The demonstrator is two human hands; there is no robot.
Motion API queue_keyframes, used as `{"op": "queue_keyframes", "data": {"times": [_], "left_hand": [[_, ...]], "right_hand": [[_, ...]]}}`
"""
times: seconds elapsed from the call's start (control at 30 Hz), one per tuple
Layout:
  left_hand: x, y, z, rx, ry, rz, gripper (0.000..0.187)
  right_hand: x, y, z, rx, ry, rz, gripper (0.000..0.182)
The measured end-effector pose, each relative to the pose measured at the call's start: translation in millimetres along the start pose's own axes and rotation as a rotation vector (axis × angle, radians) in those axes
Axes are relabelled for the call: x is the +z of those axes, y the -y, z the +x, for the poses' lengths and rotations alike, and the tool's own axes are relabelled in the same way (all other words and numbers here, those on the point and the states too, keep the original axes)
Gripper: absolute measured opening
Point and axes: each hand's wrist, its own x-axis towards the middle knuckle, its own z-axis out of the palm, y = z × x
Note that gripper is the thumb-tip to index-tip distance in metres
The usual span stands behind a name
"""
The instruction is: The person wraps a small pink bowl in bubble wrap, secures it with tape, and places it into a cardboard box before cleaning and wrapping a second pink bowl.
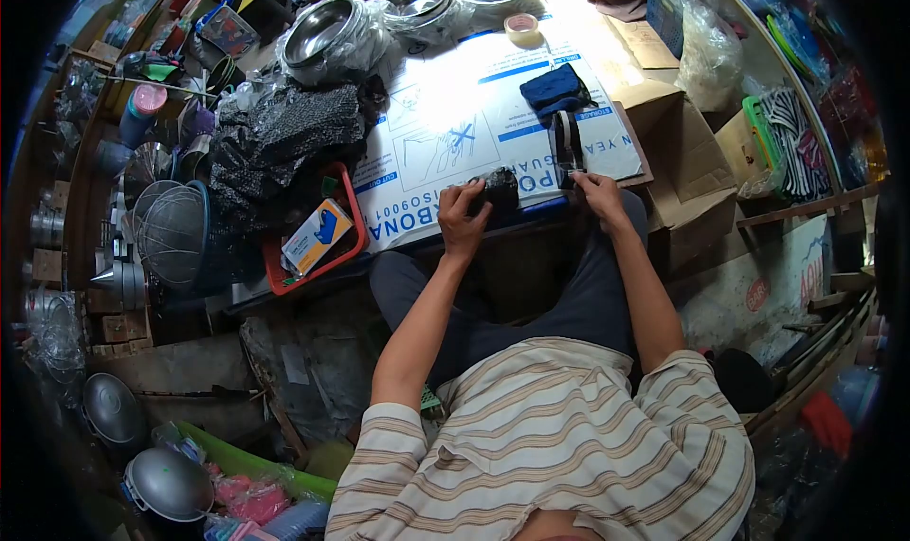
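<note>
My left hand (463,217) is closed at the left side of a small bundle wrapped in shiny black plastic (500,190), near the table's front edge. Its fingers curl against the bundle. My right hand (599,198) pinches the near end of a dark, narrow item with a pale band (567,145); its exact kind is not clear. Just beyond that item lies a folded dark blue cloth pouch or cloth (552,88). Under both hands is a white printed board (417,205) with blue lettering.
Plastic-wrapped steel bowls (322,29) and a tape roll (521,27) stand at the back. Black plastic sheeting (284,129) and a red tray (353,205) with a small box (318,238) are on the left. An open cardboard box (678,153) stands right. Shelves of kitchenware flank me.
</note>
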Motion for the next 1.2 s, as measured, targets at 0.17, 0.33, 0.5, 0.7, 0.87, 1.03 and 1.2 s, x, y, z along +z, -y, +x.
{"op": "queue_keyframes", "data": {"times": [0.17, 0.33, 0.5, 0.7, 0.87, 1.03, 1.2], "left_hand": [[-1, 1, -2, -0.008, 0.010, -0.013, 0.049], [0, 1, -3, -0.012, 0.007, -0.012, 0.049], [-1, 0, -3, 0.013, 0.006, 0.007, 0.049], [0, 0, -2, 0.015, -0.005, 0.006, 0.048], [-1, -2, -2, 0.012, -0.004, 0.010, 0.047], [-2, -1, -3, -0.004, 0.021, 0.009, 0.052], [-1, -2, -5, 0.017, 0.016, 0.017, 0.052]], "right_hand": [[-3, 0, 0, 0.057, 0.011, -0.018, 0.042], [-4, -4, 1, 0.065, 0.006, -0.001, 0.042], [-2, -6, -1, 0.042, -0.115, -0.071, 0.044], [-10, -11, -12, 0.079, 0.040, 0.004, 0.043], [-8, -25, -8, 0.049, 0.053, 0.042, 0.035], [-10, -13, -8, 0.109, 0.084, -0.009, 0.032], [-6, -23, -5, 0.035, 0.014, -0.039, 0.030]]}}
